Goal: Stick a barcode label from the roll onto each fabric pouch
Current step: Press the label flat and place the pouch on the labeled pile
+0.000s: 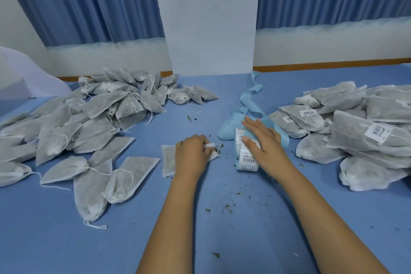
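Note:
A grey fabric pouch (168,161) lies flat on the blue table in front of me, and my left hand (191,153) rests on it, fingers curled over its drawstring end. To its right sits the roll of white barcode labels (246,158) on pale blue backing. My right hand (261,138) lies flat on top of the roll, fingers spread, the thumb on a label. Whether a label is peeled off cannot be told.
A heap of unlabelled pouches (89,118) covers the left of the table. Labelled pouches (355,122) are piled at the right. Used blue backing strip (250,98) trails away behind the roll. Dried herb crumbs (226,206) are scattered near my forearms.

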The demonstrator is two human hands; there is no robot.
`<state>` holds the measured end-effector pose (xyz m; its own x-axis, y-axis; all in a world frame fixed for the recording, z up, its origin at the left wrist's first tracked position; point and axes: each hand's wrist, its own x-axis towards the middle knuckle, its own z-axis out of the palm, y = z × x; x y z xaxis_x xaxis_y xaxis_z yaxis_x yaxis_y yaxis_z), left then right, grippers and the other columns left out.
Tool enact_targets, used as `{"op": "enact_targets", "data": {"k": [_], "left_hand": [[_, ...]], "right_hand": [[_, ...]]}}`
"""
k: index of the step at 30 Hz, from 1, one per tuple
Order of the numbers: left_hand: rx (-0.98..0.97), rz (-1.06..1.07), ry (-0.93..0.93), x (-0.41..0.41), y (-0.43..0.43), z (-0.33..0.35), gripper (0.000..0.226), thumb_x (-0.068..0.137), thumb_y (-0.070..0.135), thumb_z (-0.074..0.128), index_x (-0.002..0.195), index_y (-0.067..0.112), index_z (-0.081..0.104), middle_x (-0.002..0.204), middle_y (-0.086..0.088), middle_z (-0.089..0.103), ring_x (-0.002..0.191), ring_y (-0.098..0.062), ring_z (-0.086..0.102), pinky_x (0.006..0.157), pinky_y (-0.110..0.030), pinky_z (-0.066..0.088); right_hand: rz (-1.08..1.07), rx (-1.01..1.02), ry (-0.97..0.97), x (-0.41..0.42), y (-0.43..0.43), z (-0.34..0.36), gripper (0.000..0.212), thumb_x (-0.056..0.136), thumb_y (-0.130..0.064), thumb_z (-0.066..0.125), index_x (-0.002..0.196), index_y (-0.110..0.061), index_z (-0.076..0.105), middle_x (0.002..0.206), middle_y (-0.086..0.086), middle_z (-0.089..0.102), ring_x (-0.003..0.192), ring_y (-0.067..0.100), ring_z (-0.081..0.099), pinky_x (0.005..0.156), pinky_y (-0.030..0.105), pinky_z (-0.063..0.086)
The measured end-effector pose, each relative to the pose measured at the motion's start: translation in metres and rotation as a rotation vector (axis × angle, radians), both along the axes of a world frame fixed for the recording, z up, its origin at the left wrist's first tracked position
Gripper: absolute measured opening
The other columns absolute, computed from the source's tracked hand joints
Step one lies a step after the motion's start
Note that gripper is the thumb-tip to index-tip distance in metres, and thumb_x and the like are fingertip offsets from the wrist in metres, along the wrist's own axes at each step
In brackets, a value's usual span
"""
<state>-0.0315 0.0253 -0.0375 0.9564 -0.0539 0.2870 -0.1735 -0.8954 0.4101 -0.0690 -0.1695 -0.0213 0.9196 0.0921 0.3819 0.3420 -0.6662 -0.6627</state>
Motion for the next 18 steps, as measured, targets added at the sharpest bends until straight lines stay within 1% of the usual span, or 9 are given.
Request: {"op": "enact_targets", "data": {"k": [1,3,4,6,8,10,12,15,18], "left_hand": [[-0.127,-0.014,-0.054,-0.001,0.002,0.003,0.011,0.095,0.020,0.056,0.096,0.015,0.065,0.088,-0.002,0.066,0.088,-0.022,0.061,0.078,-0.027,0.040],[-0.376,-0.079,-0.169,-0.007,0.003,0.012,0.012,0.095,0.014,0.055,0.085,0.016,0.061,0.071,0.004,0.059,0.069,-0.014,0.055,0.060,-0.017,0.037],[-0.443,-0.137,-0.219,-0.010,0.001,0.017,0.014,0.095,0.015,0.054,0.082,0.017,0.058,0.068,0.006,0.056,0.065,-0.011,0.052,0.058,-0.017,0.037],[-0.519,-0.278,-0.241,-0.018,-0.005,0.027,0.015,0.094,0.019,0.051,0.080,0.019,0.056,0.069,0.006,0.057,0.066,-0.009,0.052,0.061,-0.019,0.040],[-0.549,-0.412,-0.214,-0.025,-0.011,0.033,0.015,0.093,0.019,0.049,0.081,0.018,0.057,0.072,0.009,0.059,0.067,-0.006,0.052,0.063,-0.019,0.041],[-0.564,-0.499,-0.191,-0.031,-0.014,0.036,0.014,0.093,0.016,0.050,0.084,0.017,0.060,0.074,0.011,0.061,0.068,-0.003,0.053,0.065,-0.015,0.041],[-0.585,-0.530,-0.179,-0.034,-0.013,0.038,0.015,0.094,0.015,0.050,0.085,0.016,0.062,0.075,0.015,0.061,0.070,0.000,0.054,0.066,-0.012,0.040],[-0.576,-0.530,-0.173,-0.034,-0.011,0.040,0.017,0.094,0.016,0.051,0.081,0.019,0.060,0.073,0.020,0.059,0.071,0.000,0.054,0.068,-0.012,0.040],[-0.529,-0.516,-0.193,-0.032,-0.012,0.039,0.018,0.097,0.020,0.051,0.086,0.019,0.065,0.081,0.022,0.064,0.081,-0.001,0.061,0.074,-0.013,0.043]], "right_hand": [[-0.017,-0.018,-0.046,0.000,0.001,0.002,0.042,0.098,-0.027,0.051,0.139,-0.023,0.044,0.152,-0.010,0.032,0.146,0.006,0.013,0.116,0.027,-0.001],[-0.014,-0.026,-0.190,-0.002,0.002,0.007,0.046,0.092,-0.027,0.062,0.136,-0.022,0.048,0.146,-0.016,0.037,0.144,0.003,0.017,0.112,0.020,0.000],[0.023,-0.017,-0.249,-0.005,0.003,0.009,0.049,0.089,-0.027,0.067,0.135,-0.023,0.048,0.142,-0.022,0.036,0.141,0.000,0.020,0.110,0.017,0.002],[0.107,-0.022,-0.298,-0.011,0.009,0.012,0.057,0.082,-0.026,0.072,0.134,-0.025,0.048,0.136,-0.029,0.034,0.135,-0.006,0.026,0.108,0.018,0.007],[0.130,-0.062,-0.301,-0.013,0.015,0.010,0.058,0.082,-0.022,0.073,0.134,-0.025,0.049,0.130,-0.025,0.042,0.128,-0.001,0.037,0.105,0.022,0.013],[0.126,-0.061,-0.306,-0.014,0.019,0.010,0.053,0.083,-0.016,0.071,0.132,-0.024,0.051,0.120,-0.018,0.052,0.116,0.003,0.045,0.100,0.023,0.019],[0.141,-0.023,-0.300,-0.017,0.019,0.012,0.050,0.084,-0.011,0.067,0.130,-0.025,0.052,0.114,-0.014,0.058,0.105,0.004,0.049,0.097,0.021,0.022],[0.149,0.116,-0.264,-0.024,0.018,0.016,0.044,0.087,-0.009,0.054,0.124,-0.033,0.053,0.112,-0.013,0.060,0.102,0.001,0.052,0.095,0.019,0.027],[0.096,0.218,-0.292,-0.028,0.021,0.020,0.018,0.086,-0.022,0.055,0.103,-0.023,0.062,0.100,-0.018,0.060,0.096,0.005,0.056,0.092,0.024,0.032]]}}
